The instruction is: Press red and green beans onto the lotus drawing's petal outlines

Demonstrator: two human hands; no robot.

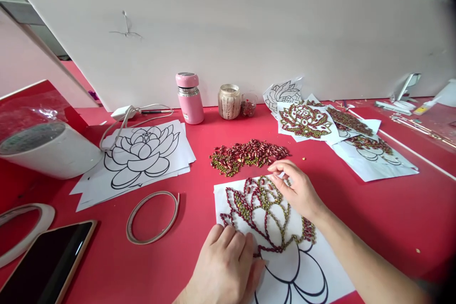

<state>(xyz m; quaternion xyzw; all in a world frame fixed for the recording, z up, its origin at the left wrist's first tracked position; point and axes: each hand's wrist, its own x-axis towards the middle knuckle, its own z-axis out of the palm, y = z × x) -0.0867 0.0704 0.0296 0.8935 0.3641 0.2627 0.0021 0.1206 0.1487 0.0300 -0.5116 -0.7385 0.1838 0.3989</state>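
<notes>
A sheet of paper (pixel 327 266) printed with a black flower outline lies in front of me. Red beans and green mung beans (pixel 265 199) line and fill many of its upper petals; the lower petals are bare outline. My left hand (pixel 226 263) rests on the sheet's left side with its fingers curled in, and whatever they hold is hidden. Above the sheet's top edge, my right hand (pixel 297 187) has thumb and fingertips drawn together in a pinch; I cannot make out anything between them. Just beyond it lies a pile of loose red and green beans (pixel 249 154).
Printed flower sheets (pixel 142 154) lie left, near a tape ring (pixel 153 218), a phone (pixel 50 261) and a white cylinder (pixel 53 152). A pink flask (pixel 190 99) and a jar (pixel 229 102) stand behind. Bean-covered flower pictures (pixel 306 121) are at back right.
</notes>
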